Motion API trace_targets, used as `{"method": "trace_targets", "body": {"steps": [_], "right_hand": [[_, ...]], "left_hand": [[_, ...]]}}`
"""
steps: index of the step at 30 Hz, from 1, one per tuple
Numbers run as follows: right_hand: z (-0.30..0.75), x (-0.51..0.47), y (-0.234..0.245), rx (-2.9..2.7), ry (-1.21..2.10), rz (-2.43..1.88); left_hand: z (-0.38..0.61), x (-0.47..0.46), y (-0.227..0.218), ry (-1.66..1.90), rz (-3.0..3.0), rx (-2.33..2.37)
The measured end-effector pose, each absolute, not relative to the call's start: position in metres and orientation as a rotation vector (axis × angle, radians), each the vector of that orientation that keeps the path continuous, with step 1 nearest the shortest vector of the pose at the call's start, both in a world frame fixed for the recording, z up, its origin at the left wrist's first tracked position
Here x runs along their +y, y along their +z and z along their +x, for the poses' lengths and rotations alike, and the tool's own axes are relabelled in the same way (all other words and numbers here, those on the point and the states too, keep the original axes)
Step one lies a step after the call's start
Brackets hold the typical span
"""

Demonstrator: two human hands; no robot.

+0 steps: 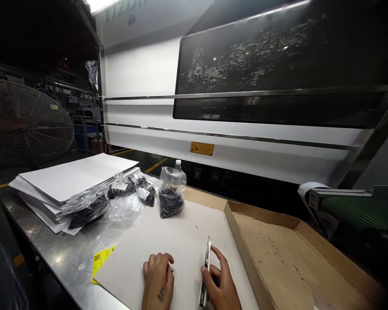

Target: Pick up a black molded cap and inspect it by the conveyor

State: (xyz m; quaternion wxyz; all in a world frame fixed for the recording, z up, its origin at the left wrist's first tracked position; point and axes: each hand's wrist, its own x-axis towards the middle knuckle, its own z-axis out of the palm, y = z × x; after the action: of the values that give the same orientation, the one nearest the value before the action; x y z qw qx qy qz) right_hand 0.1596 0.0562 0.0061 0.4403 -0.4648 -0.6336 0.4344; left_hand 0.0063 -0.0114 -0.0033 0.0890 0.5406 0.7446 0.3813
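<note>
Left hand (158,280): half curled, empty, fingertips pressing the white sheet (168,241) on the worktop (67,254).
Right hand (220,283): closed around a utility knife (207,258) over the sheet; handle partly hidden by fingers.
Bottle (178,165): mostly hidden behind a plastic bag (170,196).

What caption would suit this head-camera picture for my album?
Right hand holds a slim cutter on a white sheet, left hand resting beside it, cardboard tray alongside.
</note>
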Motion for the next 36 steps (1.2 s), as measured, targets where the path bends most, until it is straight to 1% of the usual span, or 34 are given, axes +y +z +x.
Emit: {"method": "trace_targets", "body": {"steps": [9, 21, 30, 33, 36], "right_hand": [[0.157, 0.063, -0.006, -1.573, 1.041, -1.175], [0.162, 0.062, 0.005, -1.49, 1.083, -1.121], [0.162, 0.056, 0.009, -1.376, 1.172, -1.058], [0.163, 0.055, 0.01, -1.398, 1.225, -1.116], [0.164, 0.057, 0.007, -1.418, 1.149, -1.189]], "left_hand": [[0.006, -0.004, -0.005, 1.051, 1.63, 2.244], [0.006, -0.007, -0.004, 1.052, 1.576, 2.215], [0.007, -0.01, 0.0, 1.041, 1.626, 2.167], [0.008, -0.009, 0.001, 1.033, 1.643, 2.157], [0.008, -0.01, 0.001, 1.028, 1.65, 2.154]]}}
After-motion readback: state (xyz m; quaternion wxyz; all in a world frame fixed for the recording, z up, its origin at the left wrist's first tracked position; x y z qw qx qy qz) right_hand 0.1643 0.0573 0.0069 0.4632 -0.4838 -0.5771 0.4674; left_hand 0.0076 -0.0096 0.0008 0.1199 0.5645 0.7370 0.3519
